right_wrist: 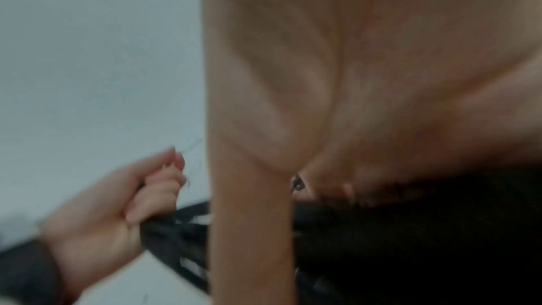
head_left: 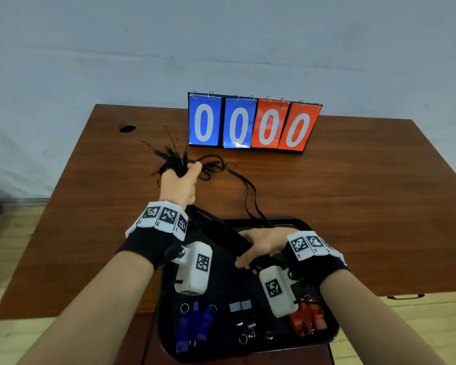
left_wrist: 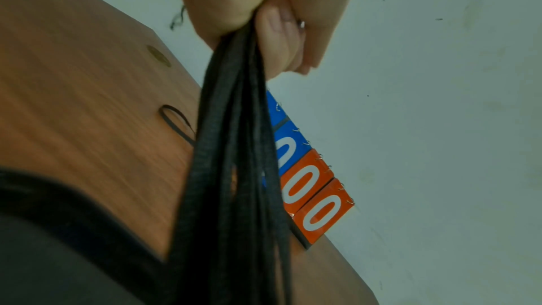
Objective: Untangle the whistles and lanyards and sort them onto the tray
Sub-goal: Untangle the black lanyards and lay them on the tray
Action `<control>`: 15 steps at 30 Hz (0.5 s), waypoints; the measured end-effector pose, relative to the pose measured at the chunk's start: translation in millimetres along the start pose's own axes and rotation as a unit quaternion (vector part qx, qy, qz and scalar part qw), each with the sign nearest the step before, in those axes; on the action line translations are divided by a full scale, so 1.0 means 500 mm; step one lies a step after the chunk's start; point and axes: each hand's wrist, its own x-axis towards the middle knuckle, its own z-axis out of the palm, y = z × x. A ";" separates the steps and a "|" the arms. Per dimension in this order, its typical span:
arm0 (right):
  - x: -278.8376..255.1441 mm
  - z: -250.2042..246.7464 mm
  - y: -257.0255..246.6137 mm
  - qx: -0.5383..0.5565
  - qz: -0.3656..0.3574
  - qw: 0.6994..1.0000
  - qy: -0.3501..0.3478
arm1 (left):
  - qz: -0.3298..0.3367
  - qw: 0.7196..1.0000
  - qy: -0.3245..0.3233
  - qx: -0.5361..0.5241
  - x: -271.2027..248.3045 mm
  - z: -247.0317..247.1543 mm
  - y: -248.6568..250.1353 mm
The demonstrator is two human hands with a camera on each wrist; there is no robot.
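My left hand (head_left: 181,180) is raised over the brown table and grips a thick bundle of black lanyards (head_left: 221,230), whose clip ends stick out above the fist. In the left wrist view the fingers (left_wrist: 278,31) are curled round the lanyards (left_wrist: 234,171). The bundle slants down to my right hand (head_left: 261,246), which holds it between thumb and fingers over the black tray (head_left: 292,221). On the tray's near side lie blue whistles (head_left: 195,325), black and silver whistles (head_left: 244,322) and red whistles (head_left: 307,317). The right wrist view is blurred and shows mostly my right hand (right_wrist: 352,78).
A flip scoreboard (head_left: 253,125) reading 0000 stands at the back of the table. Loose lanyard loops (head_left: 213,167) lie on the wood beside my left hand and trail toward the tray. A cable hole (head_left: 127,127) sits at the back left. The tray overhangs the table's front edge.
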 end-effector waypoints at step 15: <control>0.188 -0.178 -0.079 -0.024 0.026 0.867 0.496 | -0.017 0.999 -0.030 0.027 0.105 -0.047 -0.045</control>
